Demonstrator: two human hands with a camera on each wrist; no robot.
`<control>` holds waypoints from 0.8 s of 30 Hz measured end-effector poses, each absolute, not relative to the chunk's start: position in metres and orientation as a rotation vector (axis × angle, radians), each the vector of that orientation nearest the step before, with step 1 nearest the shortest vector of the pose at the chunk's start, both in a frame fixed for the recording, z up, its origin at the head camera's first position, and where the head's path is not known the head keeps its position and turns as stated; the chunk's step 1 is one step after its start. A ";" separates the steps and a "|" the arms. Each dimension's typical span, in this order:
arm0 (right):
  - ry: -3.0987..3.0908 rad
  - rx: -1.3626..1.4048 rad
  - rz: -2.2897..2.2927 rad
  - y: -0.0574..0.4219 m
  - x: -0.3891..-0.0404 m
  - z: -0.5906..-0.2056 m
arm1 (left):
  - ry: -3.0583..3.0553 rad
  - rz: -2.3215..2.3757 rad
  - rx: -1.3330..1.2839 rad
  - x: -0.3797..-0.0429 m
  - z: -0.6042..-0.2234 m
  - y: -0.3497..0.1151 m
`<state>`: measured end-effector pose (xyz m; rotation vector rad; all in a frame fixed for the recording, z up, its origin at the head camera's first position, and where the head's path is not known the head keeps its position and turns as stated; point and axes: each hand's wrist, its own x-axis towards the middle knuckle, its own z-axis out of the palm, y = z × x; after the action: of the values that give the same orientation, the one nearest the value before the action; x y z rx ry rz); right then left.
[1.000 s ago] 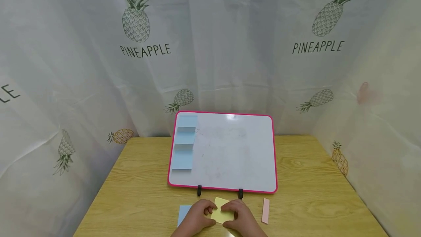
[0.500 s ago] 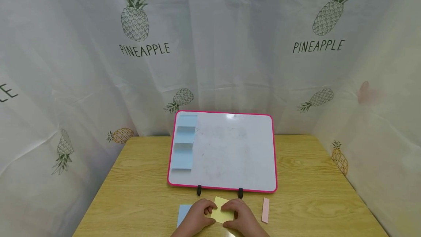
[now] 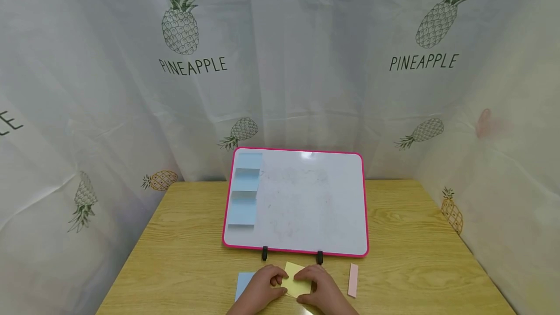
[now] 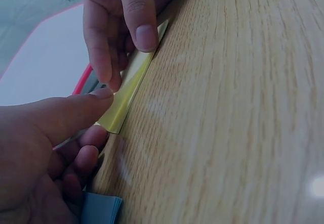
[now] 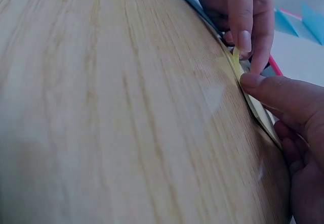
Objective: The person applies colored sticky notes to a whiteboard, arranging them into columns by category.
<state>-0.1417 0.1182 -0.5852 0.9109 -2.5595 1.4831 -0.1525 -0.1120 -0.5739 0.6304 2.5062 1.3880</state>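
Your yellow pad (image 3: 298, 288) is on the bench (image 3: 188, 242), 6 o'clock from the whiteboard (image 3: 306, 203). Left hand (image 3: 264, 285): fingers nearly closed, pinching its 7 o'clock corner, which looks lifted slightly versus half a second ago. Right hand (image 3: 323, 290): fingers curled, still gripping its 3 o'clock side.

White rectangular board with a pink rim (image 3: 311, 203): you get a small glare spot near its top edge.
Pale-blue paper notes (image 3: 243, 210): soft grey shadows fall below their lower edges.
Yellowish wood-grain tabletop (image 3: 402, 227): your head view shows it evenly lit; a white reflection sits at the left wrist view's right edge.
Wrist views: dimmer, bluer; the right one's bent lines are probably lens distortion.
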 end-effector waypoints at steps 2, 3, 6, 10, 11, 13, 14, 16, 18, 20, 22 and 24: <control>-2.541 0.919 1.466 0.118 -0.142 -0.587 | 2.519 1.393 0.630 -0.152 -0.575 -0.112; -2.531 0.928 1.455 0.118 -0.142 -0.588 | 2.522 1.396 0.628 -0.152 -0.575 -0.111; -2.506 0.944 1.418 0.118 -0.143 -0.591 | 2.527 1.404 0.619 -0.151 -0.575 -0.111; -2.489 0.951 1.396 0.117 -0.143 -0.593 | 2.531 1.411 0.614 -0.151 -0.574 -0.110; -2.487 0.949 1.393 0.117 -0.143 -0.593 | 2.533 1.413 0.614 -0.151 -0.573 -0.110; -2.489 0.944 1.388 0.117 -0.143 -0.593 | 2.537 1.412 0.613 -0.150 -0.573 -0.109; -2.491 0.942 1.386 0.117 -0.143 -0.593 | 2.539 1.410 0.612 -0.150 -0.572 -0.109; -2.499 0.937 1.389 0.117 -0.142 -0.592 | 2.542 1.410 0.604 -0.149 -0.572 -0.109; -2.513 0.938 1.384 0.116 -0.141 -0.590 | 2.542 1.406 0.590 -0.149 -0.571 -0.109; -2.535 0.939 1.373 0.114 -0.140 -0.588 | 2.544 1.404 0.584 -0.149 -0.571 -0.109; -2.564 0.930 1.367 0.112 -0.140 -0.585 | 2.549 1.399 0.584 -0.149 -0.572 -0.109; -2.582 0.914 1.351 0.110 -0.139 -0.583 | 2.552 1.396 0.588 -0.149 -0.572 -0.109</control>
<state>-0.1395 0.1100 -0.5835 0.9137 -2.5819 1.3511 -0.1488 -0.1090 -0.5717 0.5878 2.5521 1.3959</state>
